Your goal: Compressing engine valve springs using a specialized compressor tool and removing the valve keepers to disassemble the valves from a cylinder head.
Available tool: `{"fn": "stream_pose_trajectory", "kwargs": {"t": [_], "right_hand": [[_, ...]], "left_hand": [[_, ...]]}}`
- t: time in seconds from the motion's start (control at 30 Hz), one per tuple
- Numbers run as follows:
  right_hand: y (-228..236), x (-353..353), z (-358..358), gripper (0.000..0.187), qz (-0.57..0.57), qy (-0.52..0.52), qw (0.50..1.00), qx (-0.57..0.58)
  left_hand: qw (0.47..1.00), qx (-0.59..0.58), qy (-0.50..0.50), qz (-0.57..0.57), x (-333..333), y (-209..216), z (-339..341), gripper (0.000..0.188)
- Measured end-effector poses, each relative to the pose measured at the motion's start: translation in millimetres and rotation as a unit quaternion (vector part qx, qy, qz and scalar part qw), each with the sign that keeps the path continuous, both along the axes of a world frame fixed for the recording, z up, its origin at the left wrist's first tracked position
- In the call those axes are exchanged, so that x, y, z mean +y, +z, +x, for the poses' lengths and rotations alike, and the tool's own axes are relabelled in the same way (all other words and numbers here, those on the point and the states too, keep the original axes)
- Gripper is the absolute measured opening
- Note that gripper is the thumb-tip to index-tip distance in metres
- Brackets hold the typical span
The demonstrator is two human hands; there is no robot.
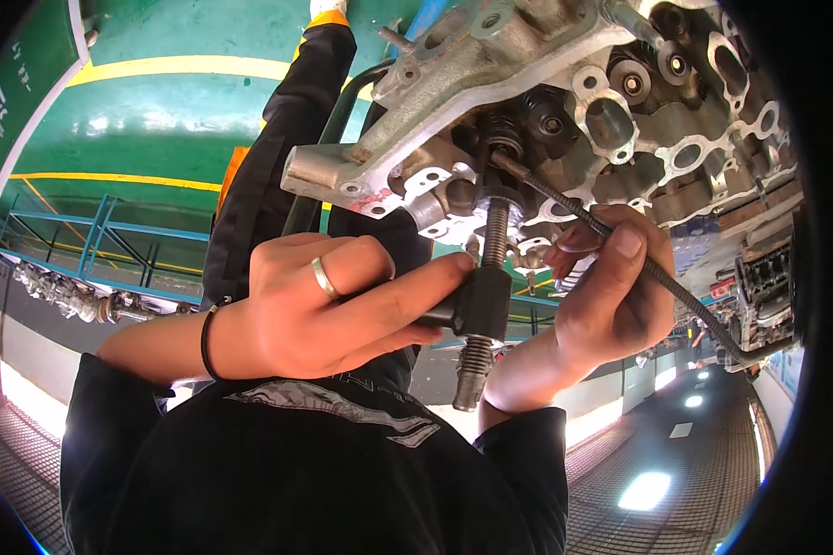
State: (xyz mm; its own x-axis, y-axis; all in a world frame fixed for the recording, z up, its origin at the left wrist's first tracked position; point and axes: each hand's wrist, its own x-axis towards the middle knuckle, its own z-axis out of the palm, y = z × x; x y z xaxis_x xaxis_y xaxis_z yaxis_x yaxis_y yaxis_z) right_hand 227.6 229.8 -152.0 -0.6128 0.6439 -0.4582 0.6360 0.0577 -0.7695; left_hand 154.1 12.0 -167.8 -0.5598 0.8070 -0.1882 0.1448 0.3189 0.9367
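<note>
A valve spring compressor, with its threaded screw (497, 236) and black T-shaped nut (484, 303), is set on an aluminium cylinder head (463, 102). My left hand (329, 296), wearing a ring, is closed around the side handle, its index finger extended to the nut. My right hand (615, 287) pinches a thin, dark ribbed rod (685, 294) between thumb and fingers. The rod's narrow tip is at the valve spring (502, 134) beside the screw's upper end. Its other end bends at the right. The compressor's dark curved frame (304, 208) passes around the cylinder head's left end.
More valve springs (631, 85) and port openings line the cylinder head. Other engine parts (768, 287) are at the right, and a row of metal parts (74, 294) is at the left. Blue railings (93, 227) cross a green floor (148, 120) with yellow lines.
</note>
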Motion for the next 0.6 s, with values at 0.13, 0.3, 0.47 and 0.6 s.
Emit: {"fn": "stream_pose_trajectory", "kwargs": {"t": [0.13,0.3,0.47,0.6], "right_hand": [[-1,1,-4,0.031,0.047,0.047,0.998,0.002],[6,11,9,0.038,0.109,-0.003,0.994,0.031],[7,31,25,0.041,0.092,-0.029,0.986,0.139],[16,35,32,0.04,0.099,-0.059,0.981,0.157]], "left_hand": [[1.0,-0.002,0.006,-0.004,2,1,1,0.056],[0.999,-0.03,0.017,0.009,-4,-3,-3,0.045],[0.974,-0.157,0.161,0.009,2,1,-19,0.032],[0.993,-0.101,0.062,-0.005,22,12,-54,0.032]]}}
